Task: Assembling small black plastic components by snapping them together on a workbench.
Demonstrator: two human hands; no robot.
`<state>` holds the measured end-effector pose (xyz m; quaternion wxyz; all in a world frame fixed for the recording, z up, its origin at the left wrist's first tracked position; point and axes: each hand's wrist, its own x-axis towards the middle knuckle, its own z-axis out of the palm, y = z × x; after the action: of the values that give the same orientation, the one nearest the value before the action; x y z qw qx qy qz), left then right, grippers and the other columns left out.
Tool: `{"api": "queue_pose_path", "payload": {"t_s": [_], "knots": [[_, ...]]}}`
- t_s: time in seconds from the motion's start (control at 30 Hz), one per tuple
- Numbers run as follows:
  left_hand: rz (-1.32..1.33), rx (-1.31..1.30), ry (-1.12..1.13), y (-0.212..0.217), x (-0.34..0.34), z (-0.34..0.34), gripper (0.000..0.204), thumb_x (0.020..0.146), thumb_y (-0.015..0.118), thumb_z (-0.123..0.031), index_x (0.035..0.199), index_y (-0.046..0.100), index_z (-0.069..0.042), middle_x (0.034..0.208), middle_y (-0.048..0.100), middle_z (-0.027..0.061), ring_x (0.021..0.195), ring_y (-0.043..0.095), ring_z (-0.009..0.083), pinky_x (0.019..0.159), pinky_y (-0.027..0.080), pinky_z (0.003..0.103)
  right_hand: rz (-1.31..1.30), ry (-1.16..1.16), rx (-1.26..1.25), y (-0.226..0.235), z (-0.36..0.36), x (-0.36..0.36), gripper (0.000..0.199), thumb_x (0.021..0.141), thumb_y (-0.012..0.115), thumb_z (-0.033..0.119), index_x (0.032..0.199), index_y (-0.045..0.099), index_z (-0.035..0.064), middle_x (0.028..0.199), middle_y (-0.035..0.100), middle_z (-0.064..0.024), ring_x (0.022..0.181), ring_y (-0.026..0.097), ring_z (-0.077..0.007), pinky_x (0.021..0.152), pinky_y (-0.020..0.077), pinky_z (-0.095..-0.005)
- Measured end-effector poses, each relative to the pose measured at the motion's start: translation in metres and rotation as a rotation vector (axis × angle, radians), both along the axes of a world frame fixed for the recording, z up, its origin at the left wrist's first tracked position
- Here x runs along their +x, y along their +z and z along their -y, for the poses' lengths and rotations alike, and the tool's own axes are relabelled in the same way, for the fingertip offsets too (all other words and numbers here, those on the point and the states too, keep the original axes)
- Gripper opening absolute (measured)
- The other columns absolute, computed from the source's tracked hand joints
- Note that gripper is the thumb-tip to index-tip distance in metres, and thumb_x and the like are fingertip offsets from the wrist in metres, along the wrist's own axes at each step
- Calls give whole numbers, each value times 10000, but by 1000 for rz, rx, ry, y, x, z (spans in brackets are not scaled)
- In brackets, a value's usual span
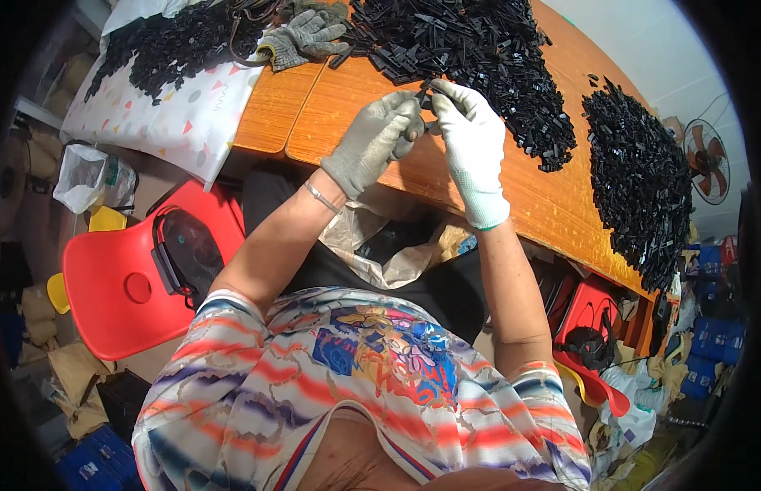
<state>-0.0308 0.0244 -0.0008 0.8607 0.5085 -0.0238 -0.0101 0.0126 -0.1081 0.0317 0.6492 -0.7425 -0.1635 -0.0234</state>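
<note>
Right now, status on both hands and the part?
Left hand and right hand, both gloved, pinch one small black part together. Black parts heap just beyond. Nothing blocking.

Both gloved hands (pixel 425 123) pinched together, forearms raised.

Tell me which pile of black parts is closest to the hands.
The middle pile, just behind both hands. The right pile and the left pile on the patterned sheet lie farther off.

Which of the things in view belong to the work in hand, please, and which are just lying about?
In use:
left hand and right hand, both gloved
small black part pinched between them
heap of black parts behind them
wooden table

Lying about:
spare grey gloves
red chair
fan
patterned cloth
</note>
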Motion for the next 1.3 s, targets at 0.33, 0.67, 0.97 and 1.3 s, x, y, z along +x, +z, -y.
{"api": "queue_pose_path", "payload": {"t_s": [0.33,0.67,0.97,1.3], "knots": [[-36,64,56,6,-4,4,186,1011,445,-244,930,499,-86,717,466,-40,509,330,3,438,257,141,50,-31,-48,-3,0,-1,236,887,624,97,1091,650,-18,945,708,-98,867,665,-127,779,504,-249],[-69,86,84,11,-9,7,179,1003,454,-228,967,527,-68,694,460,-38,505,317,8,445,245,151,345,-91,-434,-2,1,-1,204,835,674,169,1006,665,60,910,691,-117,803,677,-255,754,523,-324],[-53,218,150,10,-6,10,198,998,470,-235,961,553,-60,668,457,-63,510,339,1,448,262,153,456,-115,-515,-5,4,-1,190,831,668,191,981,659,76,883,683,-114,776,673,-283,703,530,-355],[-42,372,306,-13,0,18,263,990,479,-261,971,599,-27,637,444,-65,523,363,2,453,279,164,446,-31,-847,-1,-1,0,159,857,616,234,899,615,81,777,665,-140,715,656,-326,654,514,-400]]}}
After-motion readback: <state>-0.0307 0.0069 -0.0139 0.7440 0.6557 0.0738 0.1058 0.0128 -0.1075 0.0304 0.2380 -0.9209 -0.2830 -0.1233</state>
